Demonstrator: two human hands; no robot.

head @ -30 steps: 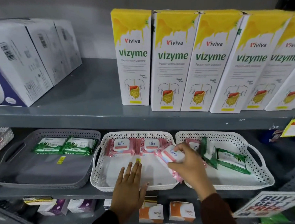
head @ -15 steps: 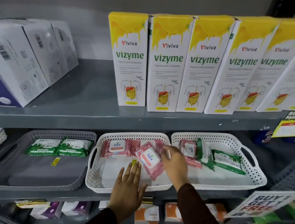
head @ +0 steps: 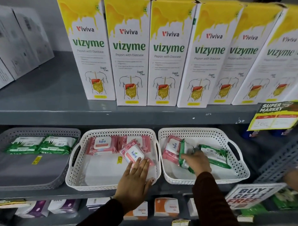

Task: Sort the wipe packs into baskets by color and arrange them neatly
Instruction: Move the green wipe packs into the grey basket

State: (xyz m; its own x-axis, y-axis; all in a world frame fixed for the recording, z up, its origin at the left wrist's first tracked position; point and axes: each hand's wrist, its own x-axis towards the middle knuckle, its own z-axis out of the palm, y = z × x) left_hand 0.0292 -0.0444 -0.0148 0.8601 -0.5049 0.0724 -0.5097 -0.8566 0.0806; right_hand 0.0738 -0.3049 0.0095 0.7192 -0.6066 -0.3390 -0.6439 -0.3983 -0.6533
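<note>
Three baskets stand on the lower shelf. The grey basket (head: 39,174) at left holds two green packs (head: 39,144) side by side. The middle white basket (head: 111,184) holds pink packs (head: 102,143) at its back and a tilted pink pack (head: 132,154) nearer the front. My left hand (head: 135,182) lies flat on the front right of this basket, fingertips touching the tilted pink pack. The right white basket (head: 207,136) holds a pink pack (head: 171,149) and green packs (head: 214,154). My right hand (head: 196,162) grips an upright green pack (head: 183,153) there.
Tall yellow-and-white Vizyme boxes (head: 130,52) line the upper shelf, with grey boxes (head: 16,43) at its left. A price tag (head: 276,116) hangs at right, and a promo sign (head: 250,194) below it. Small boxes (head: 166,207) fill the shelf underneath.
My right hand let go of the pink pack in the middle basket and moved right into the right basket, closing on a green pack. My left hand slid up against the pink pack.
</note>
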